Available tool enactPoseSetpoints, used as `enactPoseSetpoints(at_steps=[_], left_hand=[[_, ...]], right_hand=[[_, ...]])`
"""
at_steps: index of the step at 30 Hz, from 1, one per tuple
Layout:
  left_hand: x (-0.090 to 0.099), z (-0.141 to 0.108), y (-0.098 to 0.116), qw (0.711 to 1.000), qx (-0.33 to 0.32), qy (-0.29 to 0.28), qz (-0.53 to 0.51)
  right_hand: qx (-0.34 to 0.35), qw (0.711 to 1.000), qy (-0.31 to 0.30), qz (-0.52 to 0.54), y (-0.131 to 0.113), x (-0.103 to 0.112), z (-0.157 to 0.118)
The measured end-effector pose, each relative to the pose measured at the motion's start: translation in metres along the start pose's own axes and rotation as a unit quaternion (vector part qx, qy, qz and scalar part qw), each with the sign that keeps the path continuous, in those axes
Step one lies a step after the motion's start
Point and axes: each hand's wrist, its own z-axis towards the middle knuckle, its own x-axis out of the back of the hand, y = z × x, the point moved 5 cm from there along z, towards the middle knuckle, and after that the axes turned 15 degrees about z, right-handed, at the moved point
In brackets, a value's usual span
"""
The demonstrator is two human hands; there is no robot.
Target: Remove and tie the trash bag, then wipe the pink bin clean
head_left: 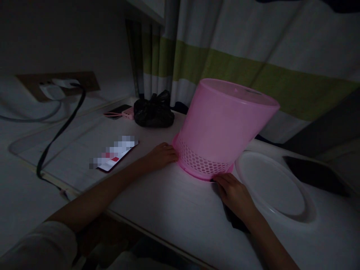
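Note:
A pink plastic wastebasket stands upside down on the white table, its closed bottom facing up and its perforated band low down. At the left side of its lower rim, my left hand has its fingers curled against the edge. My right hand grips the same rim at the front right, fingers bent over it. Something flat and black lies beneath my right hand and wrist, with a small black bit at the fingertips; the hand hides most of it. The fingertips of my left hand are partly hidden by the rim.
A lit phone lies left of my left hand. Behind it are a knotted black plastic bag, a pink power bank and a dark phone. A white round lid and a dark flat object lie right. A black cable hangs left.

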Motion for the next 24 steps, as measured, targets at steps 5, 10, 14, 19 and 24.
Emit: enactPoseSetpoints(at_steps=[5, 10, 14, 19, 24], left_hand=[[0.0, -0.001, 0.001, 0.999, 0.029, 0.0, 0.016], [0.009, 0.003, 0.033, 0.998, -0.021, 0.059, -0.004], [0.008, 0.004, 0.049, 0.995, -0.069, 0.069, -0.002], [0.003, 0.004, 0.041, 0.997, -0.048, 0.053, -0.016], [0.004, 0.005, 0.028, 0.997, -0.048, 0.052, -0.017]], right_hand=[[0.014, 1.0, 0.01, -0.025, -0.005, -0.004, 0.0], [0.02, 0.999, 0.011, -0.049, -0.008, -0.007, 0.0], [0.025, 0.999, 0.016, -0.038, -0.01, -0.006, 0.0], [0.027, 0.999, 0.015, -0.019, -0.014, -0.004, 0.002], [0.027, 1.0, 0.008, -0.008, -0.015, -0.003, 0.003]])
